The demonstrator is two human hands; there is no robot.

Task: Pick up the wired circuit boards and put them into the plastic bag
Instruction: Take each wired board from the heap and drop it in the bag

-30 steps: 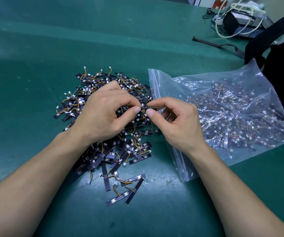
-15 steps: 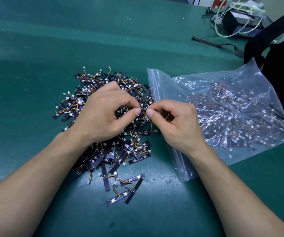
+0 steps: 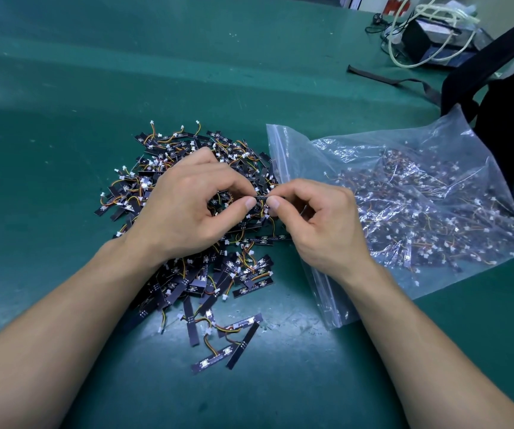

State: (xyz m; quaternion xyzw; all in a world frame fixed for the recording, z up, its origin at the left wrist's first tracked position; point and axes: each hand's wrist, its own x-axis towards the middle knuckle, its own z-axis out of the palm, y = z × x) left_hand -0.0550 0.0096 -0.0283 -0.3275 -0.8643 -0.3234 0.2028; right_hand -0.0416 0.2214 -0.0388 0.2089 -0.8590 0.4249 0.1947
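Observation:
A heap of small black wired circuit boards (image 3: 169, 156) with orange wires and white plugs lies on the green table mat. Above its right side, my left hand (image 3: 187, 205) and my right hand (image 3: 317, 221) each pinch one end of a single black board (image 3: 261, 197) between thumb and forefinger. To the right lies a clear zip plastic bag (image 3: 419, 196) with its mouth toward the heap, holding many boards. A few loose boards (image 3: 234, 345) sit nearest me.
The green table mat (image 3: 94, 72) stretches far and left. A black bag with straps (image 3: 509, 97) stands at the right edge behind the plastic bag. A dark box with coiled white cables (image 3: 429, 35) sits at the far right.
Both hands stay pinched on the same board over the heap; they have shifted only slightly. The bag and heap have not moved.

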